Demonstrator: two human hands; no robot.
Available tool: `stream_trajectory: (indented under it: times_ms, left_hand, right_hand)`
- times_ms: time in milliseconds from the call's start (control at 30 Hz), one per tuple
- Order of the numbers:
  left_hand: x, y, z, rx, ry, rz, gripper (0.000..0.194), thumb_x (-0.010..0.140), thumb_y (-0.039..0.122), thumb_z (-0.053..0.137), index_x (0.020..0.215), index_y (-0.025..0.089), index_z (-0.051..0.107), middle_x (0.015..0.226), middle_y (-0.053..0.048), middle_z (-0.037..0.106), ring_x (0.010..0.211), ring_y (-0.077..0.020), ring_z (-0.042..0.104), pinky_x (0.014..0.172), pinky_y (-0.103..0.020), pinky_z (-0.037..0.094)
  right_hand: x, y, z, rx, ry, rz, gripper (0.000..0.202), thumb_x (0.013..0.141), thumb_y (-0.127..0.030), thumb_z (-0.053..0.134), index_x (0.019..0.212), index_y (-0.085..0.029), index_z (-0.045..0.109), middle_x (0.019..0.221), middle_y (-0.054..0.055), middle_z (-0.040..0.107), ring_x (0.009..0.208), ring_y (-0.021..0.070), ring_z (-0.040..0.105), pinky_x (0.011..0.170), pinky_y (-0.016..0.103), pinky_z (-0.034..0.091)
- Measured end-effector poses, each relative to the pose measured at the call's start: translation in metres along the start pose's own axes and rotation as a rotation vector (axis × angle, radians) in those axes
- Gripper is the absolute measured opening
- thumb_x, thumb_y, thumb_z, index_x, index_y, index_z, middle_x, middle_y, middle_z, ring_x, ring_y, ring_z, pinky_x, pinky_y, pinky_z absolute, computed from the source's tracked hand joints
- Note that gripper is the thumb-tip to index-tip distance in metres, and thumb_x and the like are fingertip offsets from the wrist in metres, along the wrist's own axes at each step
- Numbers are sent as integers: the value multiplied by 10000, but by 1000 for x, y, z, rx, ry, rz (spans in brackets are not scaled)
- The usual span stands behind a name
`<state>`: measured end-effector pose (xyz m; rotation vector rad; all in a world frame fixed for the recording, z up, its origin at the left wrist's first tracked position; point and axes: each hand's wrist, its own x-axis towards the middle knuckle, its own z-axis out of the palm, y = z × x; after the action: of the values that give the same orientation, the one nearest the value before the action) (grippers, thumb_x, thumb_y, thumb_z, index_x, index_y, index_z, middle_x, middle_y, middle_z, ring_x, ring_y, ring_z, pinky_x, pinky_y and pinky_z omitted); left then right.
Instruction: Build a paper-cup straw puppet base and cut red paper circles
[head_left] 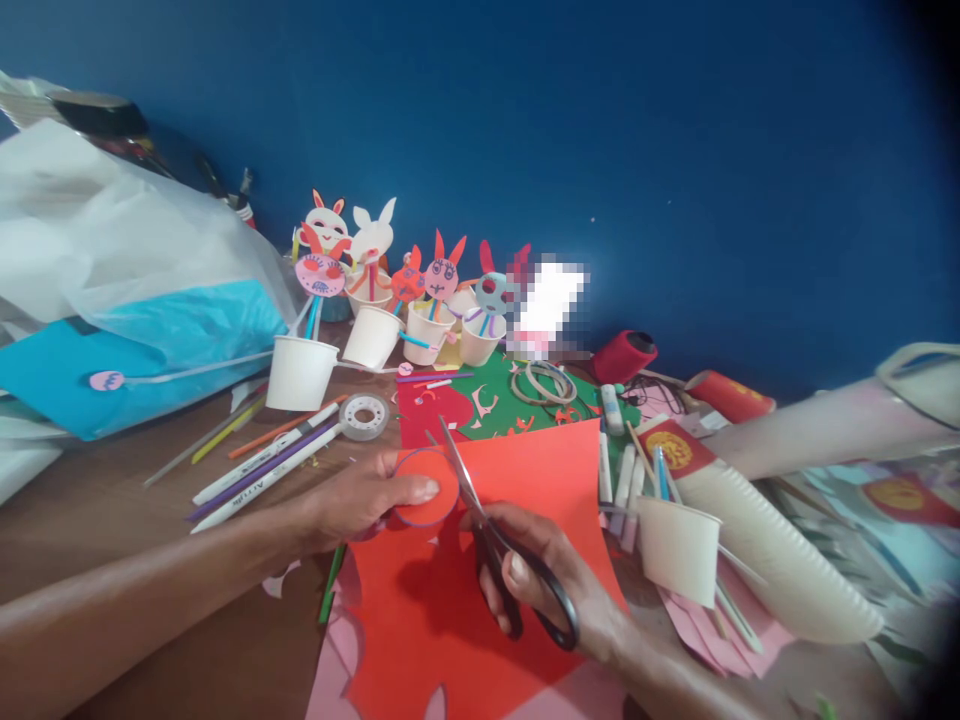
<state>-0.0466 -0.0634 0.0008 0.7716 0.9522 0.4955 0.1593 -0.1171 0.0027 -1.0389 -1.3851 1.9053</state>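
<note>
Between thumb and fingers, my left hand (pixel 367 497) pinches a small orange-red paper circle (pixel 426 508) with a dark outline. My right hand (pixel 544 570) has its fingers in the black handles of a pair of scissors (pixel 466 482). The blades are parted and point up and away, beside the circle's right edge. Below both hands lies a large orange-red paper sheet (pixel 450 640), over pink paper (pixel 330 660) with curved cut edges.
Paper cups (pixel 301 372) with paper animal faces stand at the back. Markers (pixel 262 465) and a tape roll (pixel 364 417) lie left. Green paper (pixel 495 385) with scraps is behind the sheet. Another cup (pixel 679 550) and a ridged paper plate (pixel 780 560) are right.
</note>
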Motion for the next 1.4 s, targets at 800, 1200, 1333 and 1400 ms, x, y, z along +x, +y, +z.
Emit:
stream_trajectory:
  times_ms: [800, 1200, 1333, 1400]
  left_hand:
    - [-1, 1, -3, 29, -49, 6, 188, 667, 298, 641, 768, 142, 618, 668, -10, 646, 563, -125, 557, 575, -229, 437]
    - [-2, 2, -5, 37, -97, -8, 158, 663, 287, 627, 675, 161, 533, 601, 21, 574, 566, -131, 557, 589, -238, 437]
    - [-2, 3, -5, 26, -107, -17, 155, 663, 276, 626, 657, 160, 523, 582, 26, 557, 583, -142, 570, 594, -246, 444]
    - [-2, 4, -4, 31, -101, -14, 149, 654, 272, 626, 658, 161, 527, 579, 23, 561, 602, -152, 579, 596, -248, 446]
  right_hand:
    - [1, 0, -3, 16, -12, 69, 604, 709, -614, 567, 1060, -129, 487, 594, -32, 479, 436, 60, 446, 425, 193, 361]
    - [1, 1, -4, -35, -5, 65, 628, 705, -604, 579, 1084, -111, 493, 582, -26, 492, 430, 63, 448, 418, 192, 367]
    - [0, 4, -4, -21, 3, 70, 645, 688, -612, 589, 1094, -119, 502, 560, -34, 491, 408, 61, 446, 395, 185, 366]
    - [0, 5, -4, -13, 6, 73, 647, 678, -614, 597, 1087, -120, 509, 559, -35, 491, 401, 58, 444, 388, 181, 366]
